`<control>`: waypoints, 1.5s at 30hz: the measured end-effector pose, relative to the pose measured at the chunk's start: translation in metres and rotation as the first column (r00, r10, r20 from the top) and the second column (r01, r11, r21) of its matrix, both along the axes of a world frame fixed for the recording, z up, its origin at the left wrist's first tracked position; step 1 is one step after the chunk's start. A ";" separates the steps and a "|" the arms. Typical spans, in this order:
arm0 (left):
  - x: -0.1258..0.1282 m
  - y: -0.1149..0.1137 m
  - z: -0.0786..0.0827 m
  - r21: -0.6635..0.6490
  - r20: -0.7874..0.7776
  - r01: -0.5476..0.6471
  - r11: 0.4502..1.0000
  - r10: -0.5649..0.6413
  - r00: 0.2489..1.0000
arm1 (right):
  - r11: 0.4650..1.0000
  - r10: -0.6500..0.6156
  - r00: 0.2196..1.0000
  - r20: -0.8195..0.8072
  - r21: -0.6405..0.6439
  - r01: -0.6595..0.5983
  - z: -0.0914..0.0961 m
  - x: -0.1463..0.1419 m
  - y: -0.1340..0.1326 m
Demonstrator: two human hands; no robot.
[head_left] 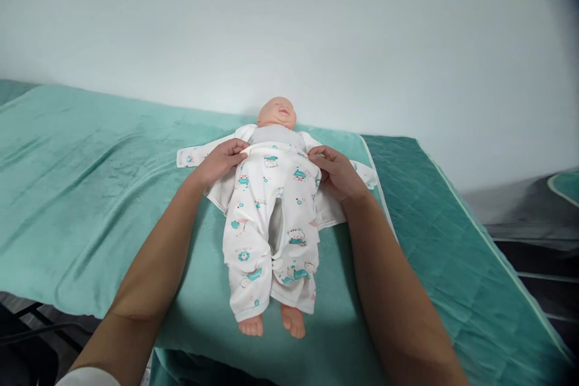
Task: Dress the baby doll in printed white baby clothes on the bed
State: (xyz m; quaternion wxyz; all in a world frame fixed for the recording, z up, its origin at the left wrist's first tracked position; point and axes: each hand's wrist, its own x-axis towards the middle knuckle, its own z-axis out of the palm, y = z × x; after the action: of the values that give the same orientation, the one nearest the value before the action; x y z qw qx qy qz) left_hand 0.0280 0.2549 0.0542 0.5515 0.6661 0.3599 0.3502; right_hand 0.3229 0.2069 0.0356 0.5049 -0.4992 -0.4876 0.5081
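Observation:
A baby doll (pixel 277 113) lies on its back, head toward the wall and bare feet toward me. White baby pants (pixel 296 238) with a teal and pink animal print cover its legs and reach up over its belly. My left hand (pixel 225 161) pinches the waistband at its left edge. At the right edge, my right hand (pixel 333 170) has its fingers closed on the same waistband. Beneath the doll a white baby jacket (pixel 194 155) is spread open, its sleeves out to both sides. The doll's grey-white chest shows above the waistband.
A light teal blanket (pixel 99 193) with folds on the left covers the bed under the doll. To the right lies a darker green quilted pad (pixel 434 241). A pale wall (pixel 289 24) rises behind the doll's head. Dark bars (pixel 36 313) show below the bed at lower left.

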 end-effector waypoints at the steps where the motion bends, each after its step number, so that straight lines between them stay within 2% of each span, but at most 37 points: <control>1: -0.001 -0.002 -0.002 0.026 -0.020 -0.021 0.999 0.022 1.000 | 1.000 0.008 1.000 0.002 -0.018 -0.008 -0.001 0.003 -0.003; 7: 0.001 -0.004 -0.016 0.145 -0.143 -0.197 0.970 0.218 0.965 | 0.982 0.172 0.985 0.026 -0.088 -0.169 0.001 0.017 -0.017; 10: 0.004 -0.002 -0.019 0.201 -0.224 -0.269 0.942 0.311 0.923 | 0.986 0.151 0.980 0.133 -0.086 -0.140 -0.001 0.016 -0.018; 13: 0.007 -0.003 -0.019 0.244 -0.295 -0.328 0.913 0.392 0.872 | 0.999 0.006 0.958 0.288 -0.037 0.004 -0.006 0.006 -0.015; 15: 0.008 -0.005 -0.018 0.211 -0.289 -0.336 0.918 0.387 0.876 | 0.990 -0.144 0.907 0.396 0.051 0.135 -0.010 -0.002 -0.012; 18: 0.009 -0.008 -0.016 0.035 -0.196 -0.298 0.954 0.299 0.934 | 0.932 -0.361 0.789 0.497 0.230 0.281 -0.015 -0.011 -0.011; 20: 0.008 -0.010 -0.015 -0.121 -0.107 -0.251 0.960 0.238 0.965 | 0.911 -0.408 0.749 0.522 0.292 0.293 -0.017 -0.014 -0.011; 23: 0.004 -0.010 -0.015 -0.271 0.021 -0.156 0.950 0.168 0.986 | 0.952 -0.304 0.809 0.502 0.193 0.238 -0.019 -0.012 -0.012; 26: -0.002 -0.008 -0.018 -0.309 0.092 -0.091 0.947 0.125 0.988 | 0.979 -0.205 0.881 0.426 0.090 0.185 -0.018 -0.010 -0.016; 31: -0.006 -0.011 -0.018 -0.341 0.109 -0.082 0.937 0.126 0.986 | 0.981 -0.191 0.898 0.395 0.103 0.163 -0.019 -0.011 -0.026; 36: -0.001 -0.021 -0.020 -0.257 0.028 -0.172 0.951 0.185 0.982 | 0.987 -0.159 0.893 0.422 0.092 0.132 -0.022 -0.012 -0.033; 40: 0.003 -0.018 -0.026 -0.048 -0.116 -0.266 0.963 0.259 0.959 | 0.994 -0.109 0.945 0.307 0.016 0.110 -0.020 -0.015 -0.036; 42: 0.004 -0.014 -0.026 0.017 -0.166 -0.260 0.965 0.260 0.951 | 0.997 -0.066 0.966 0.252 -0.017 0.072 -0.017 -0.017 -0.036; 45: 0.003 -0.011 -0.022 0.032 -0.214 -0.214 0.976 0.216 0.953 | 0.998 -0.004 0.981 0.193 -0.054 0.015 -0.015 -0.018 -0.035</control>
State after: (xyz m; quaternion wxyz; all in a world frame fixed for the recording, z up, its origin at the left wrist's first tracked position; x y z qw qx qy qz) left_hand 0.0311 0.2440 0.0319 0.4647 0.6595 0.4866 0.3352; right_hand 0.3051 0.1719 0.0203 0.4436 -0.5622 -0.5176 0.4681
